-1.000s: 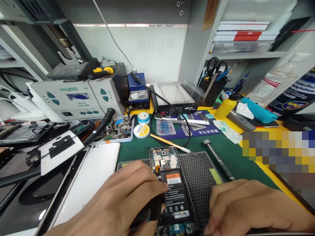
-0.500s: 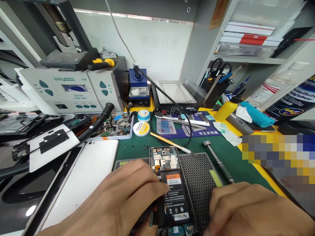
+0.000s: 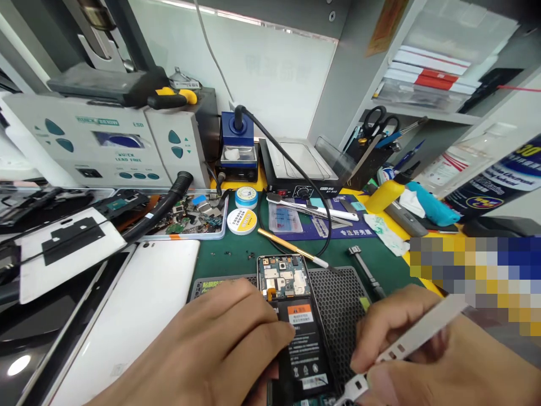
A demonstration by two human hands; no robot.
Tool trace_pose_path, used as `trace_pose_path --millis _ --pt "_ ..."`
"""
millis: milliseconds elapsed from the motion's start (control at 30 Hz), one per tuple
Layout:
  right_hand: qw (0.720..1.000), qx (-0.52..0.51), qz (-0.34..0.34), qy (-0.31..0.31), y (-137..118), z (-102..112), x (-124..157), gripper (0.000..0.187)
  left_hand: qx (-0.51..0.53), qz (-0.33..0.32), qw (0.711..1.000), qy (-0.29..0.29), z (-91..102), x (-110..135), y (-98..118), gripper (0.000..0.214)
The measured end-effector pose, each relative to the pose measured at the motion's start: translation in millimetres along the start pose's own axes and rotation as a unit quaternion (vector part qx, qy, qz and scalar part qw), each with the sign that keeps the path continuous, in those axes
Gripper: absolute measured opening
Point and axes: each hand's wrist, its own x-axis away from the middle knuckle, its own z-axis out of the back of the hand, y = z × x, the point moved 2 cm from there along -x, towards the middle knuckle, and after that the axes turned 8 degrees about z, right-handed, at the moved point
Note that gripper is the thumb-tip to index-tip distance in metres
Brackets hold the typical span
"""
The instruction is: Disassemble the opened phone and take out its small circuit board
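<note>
Right hand (image 3: 460, 369) grips a slotted tool (image 3: 420, 334), lower right; left hand (image 3: 215, 352) (finger closure cannot be determined) apparently steadies the opened smartphone (image 3: 303, 332).

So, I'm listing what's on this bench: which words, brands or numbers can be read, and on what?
"QUICK": grey control station
"LEAD FREE": same station
"BY-94", last digit blurred: black-framed plate
"专注好壳", last character unclear: purple mat
"30": blue container, right edge
Too small or blurred: print on phone battery, yellow-labelled tin, clear bottle, honeycomb mat.
</note>
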Motion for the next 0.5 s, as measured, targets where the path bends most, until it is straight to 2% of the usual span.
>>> trace_pose_path --millis 33,100,267,400,500 --pt "0.999 -0.030 -0.032 -0.006 -1.8 -0.8 -0.1 0.026 0.001 -0.005 1.000 0.011 -2.0 0.1 -2.1 0.033" --pt "0.998 -0.041 -0.055 -0.015 -4.6 -3.1 -1.2 0.033 -0.009 -0.017 0.999 0.044 -5.9 0.9 -5.9 0.025" --pt "0.997 0.072 -0.033 0.011 -8.4 -11.6 -6.4 0.022 -0.041 -0.055 0.989 0.128 -12.9 4.2 -9.0 0.012" --pt "0.995 0.088 -0.023 -0.032 -16.8 -21.3 -17.7 0.021 -0.026 -0.049 0.990 0.128 -15.3 3.6 -8.9 0.014" --pt "0.995 0.096 -0.012 -0.033 -25.2 -21.1 -25.8 0.018 -0.024 -0.047 0.989 0.135 -15.4 2.3 -9.3 0.015"
